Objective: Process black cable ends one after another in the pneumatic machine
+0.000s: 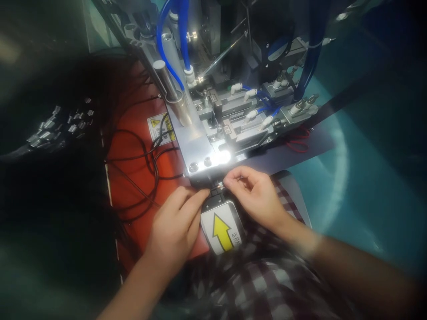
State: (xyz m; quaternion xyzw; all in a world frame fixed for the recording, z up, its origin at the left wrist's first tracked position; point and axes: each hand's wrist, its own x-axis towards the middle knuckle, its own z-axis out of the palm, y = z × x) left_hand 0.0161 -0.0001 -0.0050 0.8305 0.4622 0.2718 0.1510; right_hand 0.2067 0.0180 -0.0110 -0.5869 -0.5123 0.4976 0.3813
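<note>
At the front of a metal machine [196, 144] both hands meet over a small dark fixture [216, 195]. My left hand [176, 220] has its fingers pressed together, their tips at the fixture's left side; whether they hold anything is hidden. My right hand [255, 193] pinches at the fixture's right side, thumb and forefinger closed at one end of a small shiny piece [219, 186] that is too small to make out. Just below the fixture lies a white plate with a yellow arrow [222, 226].
Black cables [153, 155] loop over the red base [133, 186] at the left, near a warning label [162, 129]. Blue air hoses [183, 35] and pneumatic cylinders [243, 129] stand behind. Small shiny parts [46, 129] lie at the far left.
</note>
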